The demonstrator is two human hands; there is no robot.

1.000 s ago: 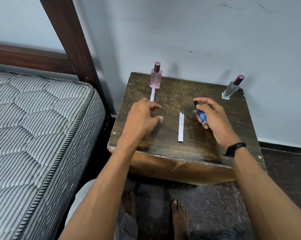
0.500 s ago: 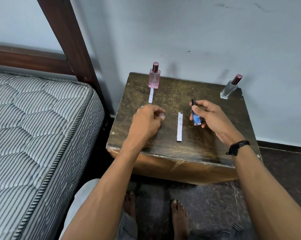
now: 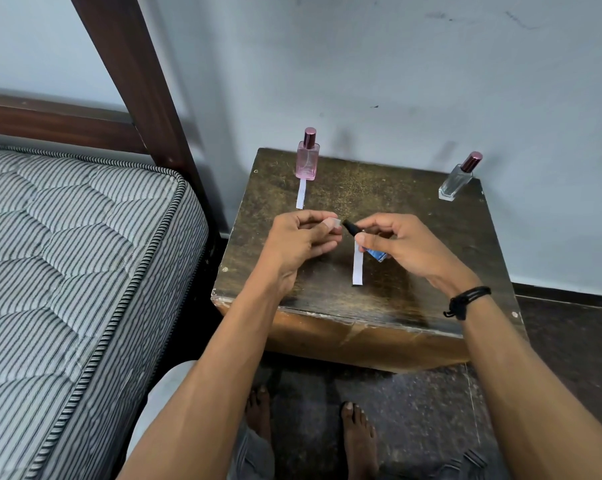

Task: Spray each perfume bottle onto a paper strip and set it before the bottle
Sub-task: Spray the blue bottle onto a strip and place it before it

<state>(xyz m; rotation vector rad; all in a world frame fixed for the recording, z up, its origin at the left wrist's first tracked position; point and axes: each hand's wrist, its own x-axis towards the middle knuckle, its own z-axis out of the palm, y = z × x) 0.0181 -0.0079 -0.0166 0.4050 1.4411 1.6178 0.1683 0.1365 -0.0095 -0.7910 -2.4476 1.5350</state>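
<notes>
Your right hand gripped the blue spray bottle over the middle of the wooden table, nozzle toward your left hand, which pinched a small pale piece; couldn't tell what. Risk: at that tilt, spray could've hit that hand and missed the paper strip lying below.

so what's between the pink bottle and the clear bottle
Head view: only bare tabletop between the pink bottle and the clear bottle.
</notes>
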